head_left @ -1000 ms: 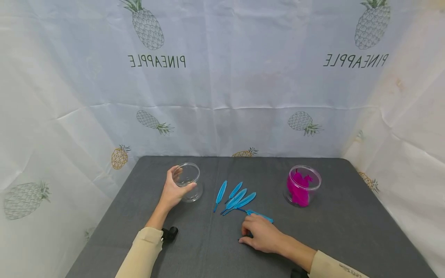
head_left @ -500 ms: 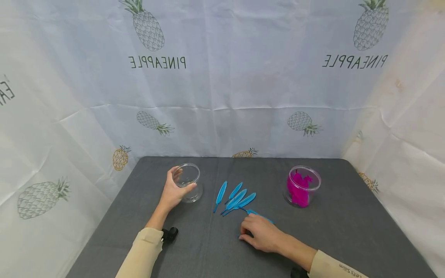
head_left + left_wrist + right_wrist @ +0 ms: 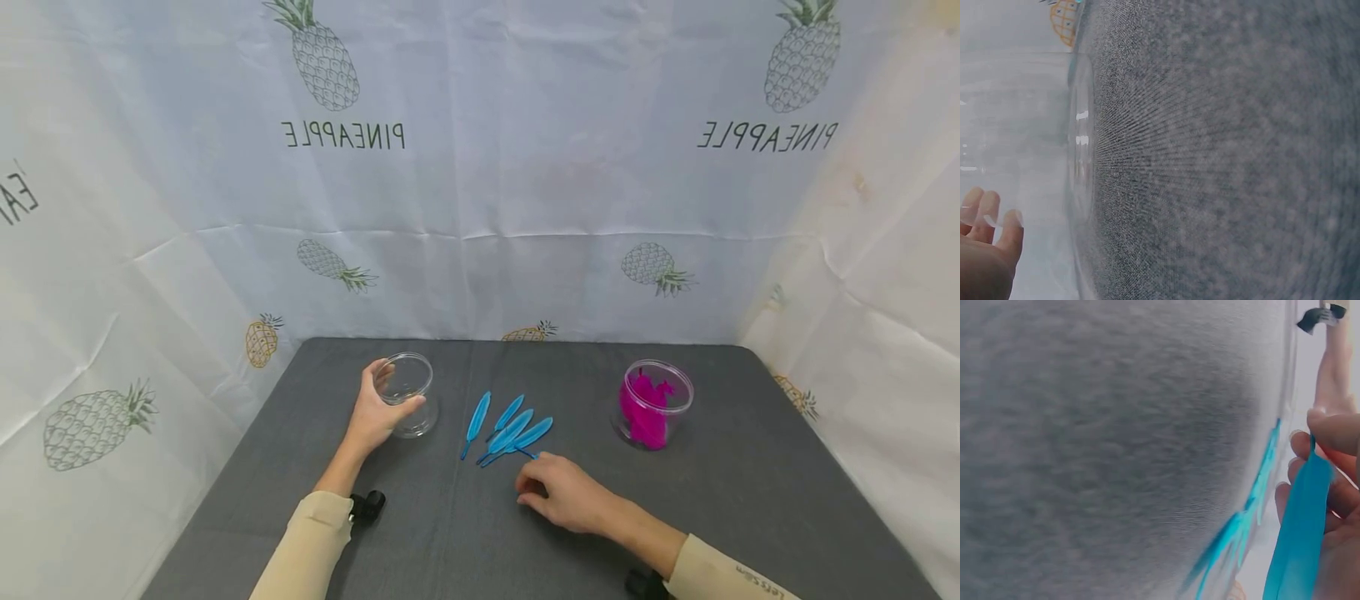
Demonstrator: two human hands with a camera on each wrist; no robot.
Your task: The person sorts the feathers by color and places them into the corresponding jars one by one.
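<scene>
My left hand [image 3: 375, 412] grips the side of a clear round jar [image 3: 416, 421] at the table's left, fingers on the far side and thumb on the near side. Through the jar wall [image 3: 1029, 125] in the left wrist view I see several fingertips [image 3: 1013, 222]. My right hand [image 3: 566, 496] pinches the thin stem of a blue feather [image 3: 1300, 531] between thumb and index finger, low over the table. In the head view that hand hides the feather. Just beyond it, several blue feathers [image 3: 513, 430] lie fanned out on the table.
A second clear jar [image 3: 678, 410] stands at the back right with magenta pieces [image 3: 643, 412] inside. Dark grey cloth covers the table [image 3: 450, 542]. A white curtain [image 3: 525, 183] printed with pineapples hangs behind and at both sides.
My right hand has shifted slightly away from me, and now covers most of the blue feather that showed behind its knuckles. The left hand stays on its jar.
</scene>
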